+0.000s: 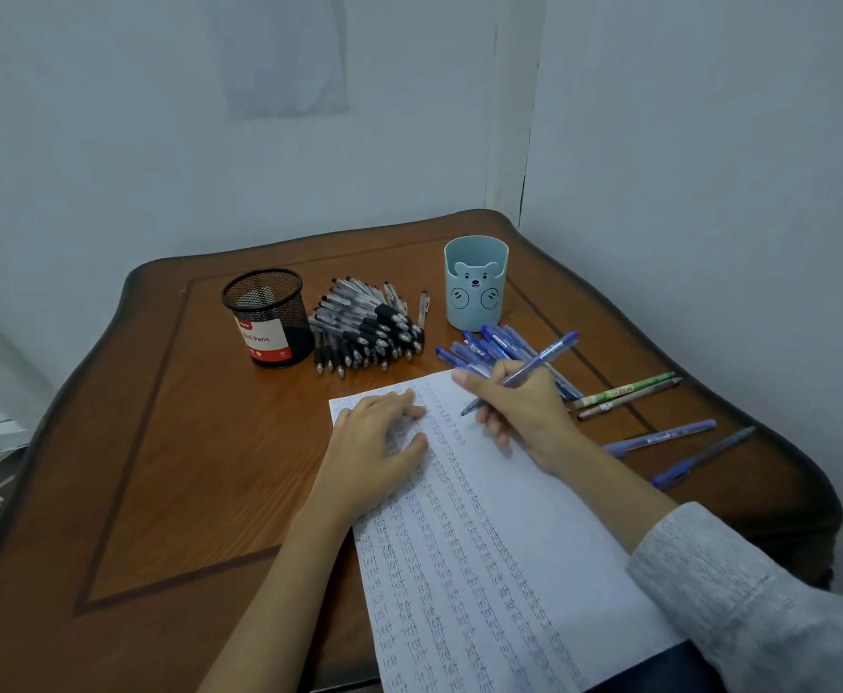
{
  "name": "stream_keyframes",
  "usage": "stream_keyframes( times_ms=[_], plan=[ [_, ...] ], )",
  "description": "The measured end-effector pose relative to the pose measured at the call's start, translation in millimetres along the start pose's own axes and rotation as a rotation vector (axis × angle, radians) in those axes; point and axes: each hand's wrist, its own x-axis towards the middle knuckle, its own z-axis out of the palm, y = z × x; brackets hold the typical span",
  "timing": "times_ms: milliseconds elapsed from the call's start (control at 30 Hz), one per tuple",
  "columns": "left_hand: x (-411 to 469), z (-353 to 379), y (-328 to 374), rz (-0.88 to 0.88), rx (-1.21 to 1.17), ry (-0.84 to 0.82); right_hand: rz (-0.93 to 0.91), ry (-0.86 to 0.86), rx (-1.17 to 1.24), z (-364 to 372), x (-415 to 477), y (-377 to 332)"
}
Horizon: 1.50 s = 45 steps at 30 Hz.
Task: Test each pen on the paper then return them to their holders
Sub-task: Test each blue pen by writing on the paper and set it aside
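black mesh holder point(267, 312), pale-blue bear-faced holder point(475, 285), blue pen point(529, 370)

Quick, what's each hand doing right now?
Left hand: open, fingers flat, pressing on the paper.
Right hand: holding a blue pen, tip at the paper.

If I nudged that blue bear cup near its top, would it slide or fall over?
Nothing sticks out of the bear cup, which looks like thin plastic, so it is probably light. Taller than wide, it might tip from a high push; a low one would likely slide it on the glossy table.
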Motion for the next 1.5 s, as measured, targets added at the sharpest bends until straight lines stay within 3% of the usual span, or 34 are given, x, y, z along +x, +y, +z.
stream_keyframes(
  times_ms=[133, 333, 1500],
  plan=[
    [-0.1, 1.8, -1.2, -0.005, 0.003, 0.006, -0.133, 0.030, -0.256, 5.4, -3.9, 9.3],
    [0.6, 3.5, -2.5, -0.015, 0.018, -0.018, -0.196, 0.043, -0.349, 1.4, -0.7, 18.3],
    [-1.1, 3.0, -0.2, -0.016, 0.045, 0.006, -0.199, 0.024, -0.318, 1.4, 1.7, 19.3]
  ],
)
